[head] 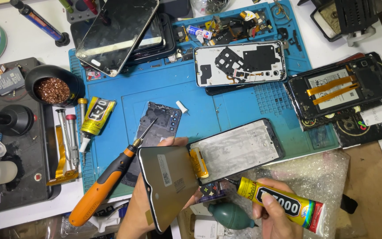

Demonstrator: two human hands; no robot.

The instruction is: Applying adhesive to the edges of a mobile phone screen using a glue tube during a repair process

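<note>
Left hand [155, 203] grips a detached phone display panel [169, 186], fingers wrapped around its edges, back side facing up, tilted. Panel's orange flex connector [198, 163] sits at its right edge, touching the open phone frame [237, 149] lying just beside it on the blue repair mat [124, 88].

Right hand [273, 212] is clamped on a yellow-and-black glue tube [284, 204], nozzle aimed left toward the lower edge of the phone frame, near the flex connector. Tube lies over bubble wrap [319, 172] at the mat's lower right.

Orange electric screwdriver [105, 186] rests on the mat left of the display panel, bit pointing up-right across a dark back cover [162, 121]. Second, smaller glue tube [96, 117] lies at the mat's left edge, next to a few metal precision drivers [69, 137].

Further up the mat: a white phone chassis [239, 63] with black shields, and a cracked screen [118, 33] stacked over other devices. Right of the mat, well apart from the hands, an opened phone with battery [343, 86] and orange flex strips. Brass-wool tip cleaner [51, 88] in a black pot at left. Teal air blower bulb [228, 216] sits between the two hands, partly hidden below the display panel.
</note>
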